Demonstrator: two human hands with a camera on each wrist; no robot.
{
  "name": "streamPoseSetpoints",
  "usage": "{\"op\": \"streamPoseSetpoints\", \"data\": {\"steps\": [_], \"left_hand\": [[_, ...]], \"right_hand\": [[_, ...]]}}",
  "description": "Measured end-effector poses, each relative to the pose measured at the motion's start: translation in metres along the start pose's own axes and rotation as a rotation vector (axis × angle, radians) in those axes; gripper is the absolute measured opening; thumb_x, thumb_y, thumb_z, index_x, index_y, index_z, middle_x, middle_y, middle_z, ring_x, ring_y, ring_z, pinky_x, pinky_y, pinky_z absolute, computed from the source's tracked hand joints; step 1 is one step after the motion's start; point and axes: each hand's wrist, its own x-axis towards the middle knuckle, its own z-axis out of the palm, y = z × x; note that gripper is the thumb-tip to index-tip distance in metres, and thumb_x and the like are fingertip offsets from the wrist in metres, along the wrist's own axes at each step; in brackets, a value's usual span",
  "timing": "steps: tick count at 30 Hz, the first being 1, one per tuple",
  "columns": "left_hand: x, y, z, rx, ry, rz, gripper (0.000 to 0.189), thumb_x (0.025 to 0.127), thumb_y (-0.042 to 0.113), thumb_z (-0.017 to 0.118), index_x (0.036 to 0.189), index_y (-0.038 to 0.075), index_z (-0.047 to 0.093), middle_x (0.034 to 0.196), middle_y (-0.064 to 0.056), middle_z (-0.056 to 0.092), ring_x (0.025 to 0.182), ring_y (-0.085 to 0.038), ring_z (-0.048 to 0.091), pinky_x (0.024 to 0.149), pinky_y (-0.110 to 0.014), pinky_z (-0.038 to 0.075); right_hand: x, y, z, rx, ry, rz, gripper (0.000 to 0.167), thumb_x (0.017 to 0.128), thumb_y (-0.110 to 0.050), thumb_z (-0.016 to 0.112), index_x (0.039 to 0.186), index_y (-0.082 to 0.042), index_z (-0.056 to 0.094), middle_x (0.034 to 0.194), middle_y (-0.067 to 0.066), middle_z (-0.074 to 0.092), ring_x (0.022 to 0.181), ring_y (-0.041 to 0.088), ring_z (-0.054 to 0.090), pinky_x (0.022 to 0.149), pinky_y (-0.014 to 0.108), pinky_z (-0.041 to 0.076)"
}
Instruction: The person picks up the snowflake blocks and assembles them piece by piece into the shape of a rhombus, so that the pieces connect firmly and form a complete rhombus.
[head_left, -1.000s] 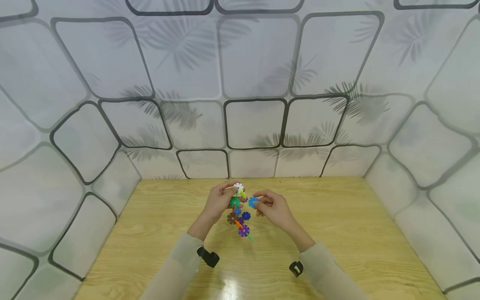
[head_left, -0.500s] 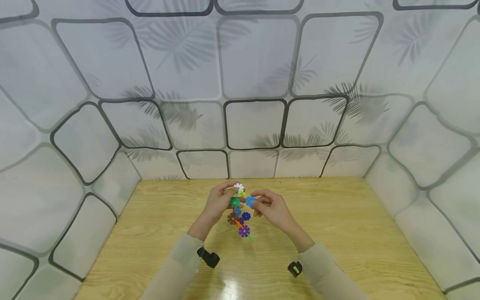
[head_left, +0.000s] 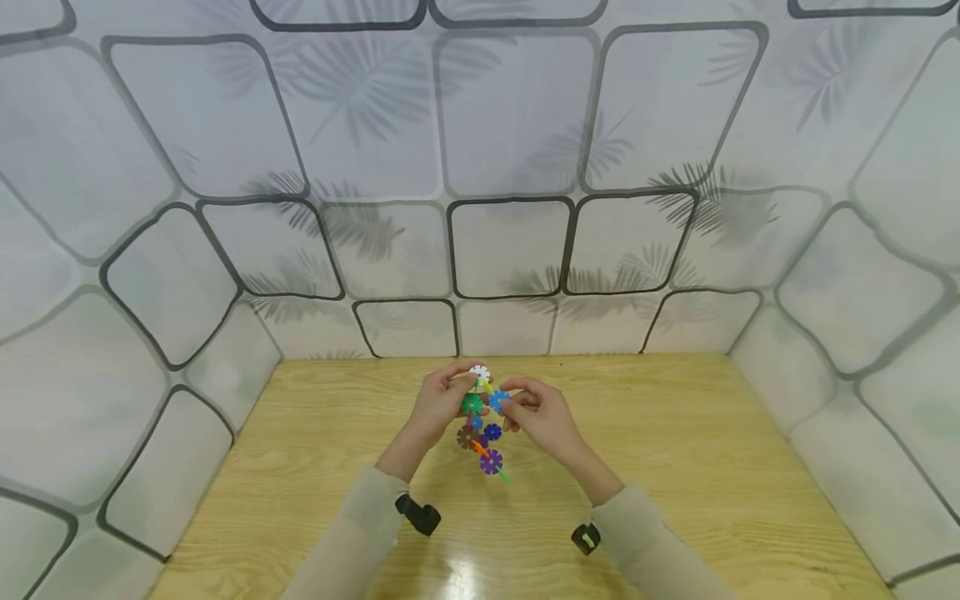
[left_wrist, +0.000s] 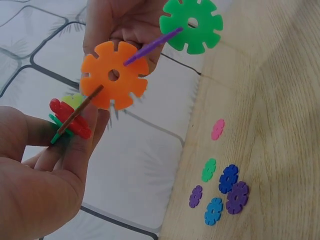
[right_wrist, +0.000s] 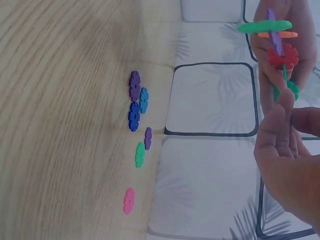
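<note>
My left hand (head_left: 437, 398) grips the upper end of a chain of slotted plastic snowflake discs, near a white disc (head_left: 480, 374) and a green disc (head_left: 472, 404). Below hang a brown disc (head_left: 467, 437) and a purple disc (head_left: 491, 462). An orange disc (left_wrist: 105, 95) of the same chain faces the left wrist camera. Between thumb and fingers, my right hand (head_left: 547, 414) pinches a blue disc (head_left: 498, 402). It meets the edge of a yellow disc (head_left: 487, 387) beside the white one; whether their slots are joined I cannot tell.
Loose discs lie on the wooden table (head_left: 675, 467) beneath the chain, among them a dark blue disc (right_wrist: 134, 117), a pink disc (right_wrist: 129, 201) and a light green disc (right_wrist: 140, 155). Patterned cloth walls (head_left: 510, 250) stand behind and at both sides.
My right hand has moved slightly left, bringing the blue disc from apart up to the yellow disc. The left hand and chain have shifted a touch to the right.
</note>
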Motion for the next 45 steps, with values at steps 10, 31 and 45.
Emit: {"op": "streamPoseSetpoints", "data": {"steps": [10, 31, 45], "left_hand": [[-0.002, 0.001, 0.000, -0.006, 0.011, 0.010, 0.033, 0.110, 0.010, 0.055, 0.140, 0.000, 0.064, 0.111, -0.023, 0.078, 0.064, -0.013, 0.075, 0.071, -0.037, 0.068], [-0.003, -0.002, -0.008, -0.042, -0.253, -0.075, 0.046, 0.110, 0.018, 0.046, 0.154, 0.005, 0.047, 0.108, -0.009, 0.070, 0.084, -0.016, 0.075, 0.074, -0.028, 0.061], [-0.007, -0.006, -0.012, 0.241, -0.331, 0.025, 0.044, 0.103, 0.012, 0.067, 0.146, 0.009, 0.059, 0.131, -0.024, 0.067, 0.086, -0.023, 0.077, 0.075, -0.037, 0.067]], "right_hand": [[0.000, -0.002, 0.006, 0.018, 0.053, 0.017, 0.023, 0.099, 0.000, 0.068, 0.123, 0.001, 0.069, 0.084, 0.017, 0.075, 0.065, 0.019, 0.072, 0.061, 0.024, 0.061], [-0.001, 0.002, -0.003, -0.006, 0.014, 0.029, 0.028, 0.102, -0.004, 0.066, 0.128, 0.006, 0.068, 0.093, 0.024, 0.075, 0.068, 0.018, 0.070, 0.067, 0.029, 0.064], [-0.001, 0.006, -0.005, -0.058, -0.072, -0.034, 0.023, 0.104, -0.009, 0.068, 0.123, 0.003, 0.071, 0.091, 0.015, 0.076, 0.069, 0.014, 0.070, 0.065, 0.026, 0.063]]}}
